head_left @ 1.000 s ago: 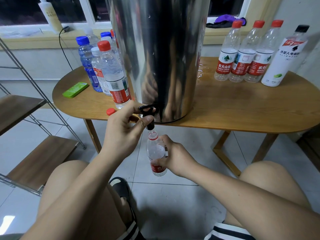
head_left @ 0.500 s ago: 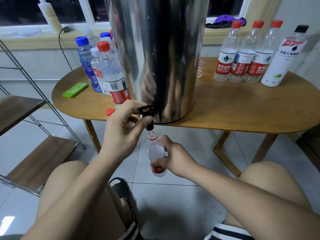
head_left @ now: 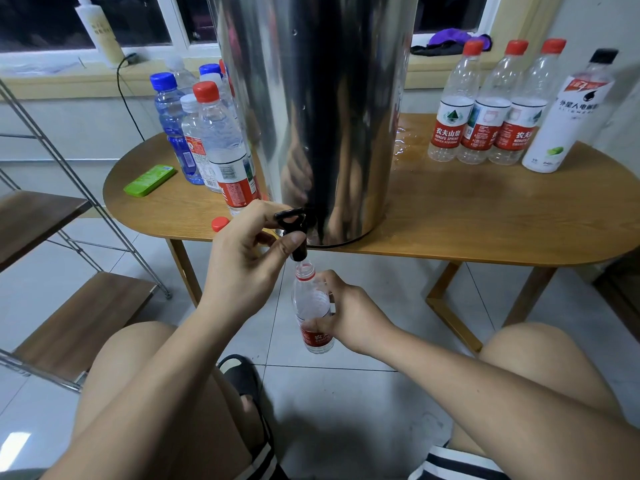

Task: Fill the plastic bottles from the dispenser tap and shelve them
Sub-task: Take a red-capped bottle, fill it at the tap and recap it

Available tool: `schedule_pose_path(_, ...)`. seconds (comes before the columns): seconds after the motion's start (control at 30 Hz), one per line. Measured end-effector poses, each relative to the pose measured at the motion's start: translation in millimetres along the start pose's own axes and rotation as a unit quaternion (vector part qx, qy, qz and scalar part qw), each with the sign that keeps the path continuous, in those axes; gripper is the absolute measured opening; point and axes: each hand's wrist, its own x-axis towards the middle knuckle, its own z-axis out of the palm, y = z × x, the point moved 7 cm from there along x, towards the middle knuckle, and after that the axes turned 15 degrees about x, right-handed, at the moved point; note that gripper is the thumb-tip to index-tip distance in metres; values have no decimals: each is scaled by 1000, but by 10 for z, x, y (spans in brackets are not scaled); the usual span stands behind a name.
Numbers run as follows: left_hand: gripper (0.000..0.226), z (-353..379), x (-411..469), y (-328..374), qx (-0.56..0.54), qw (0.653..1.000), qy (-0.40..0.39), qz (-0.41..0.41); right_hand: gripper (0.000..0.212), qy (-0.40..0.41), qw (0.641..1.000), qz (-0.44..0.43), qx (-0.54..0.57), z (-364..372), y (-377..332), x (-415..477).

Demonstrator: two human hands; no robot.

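Right hand (head_left: 349, 315): fingers (head_left: 320, 282) wrapped around the open bottle (head_left: 313, 317) at shoulder and label, mouth just under the spout; thin clear plastic, likely soft, prone to dent if squeezed, growing heavier as it fills; best held at mid-body. Left hand (head_left: 242, 268): thumb and forefinger pinched on the black tap (head_left: 294, 230) lever. Beyond the fingers: steel dispenser (head_left: 311, 116) on the wooden table (head_left: 467, 216); loose red cap (head_left: 220, 223) near the left knuckles; capped bottles either side; shelf (head_left: 76, 323) further left.

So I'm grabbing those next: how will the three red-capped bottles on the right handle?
The three red-capped bottles look empty, so probably light and easy to tip. Thin clear walls likely dent when squeezed. Water pooled on the table beside them may make them slippery.
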Motion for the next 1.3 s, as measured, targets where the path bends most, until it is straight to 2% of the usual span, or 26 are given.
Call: schedule_pose_path(1.3, 16, -27, -10, -19, 11, 1000, 8, 0, 74, -2, 1000, -5, -7, -6, -2, 1)
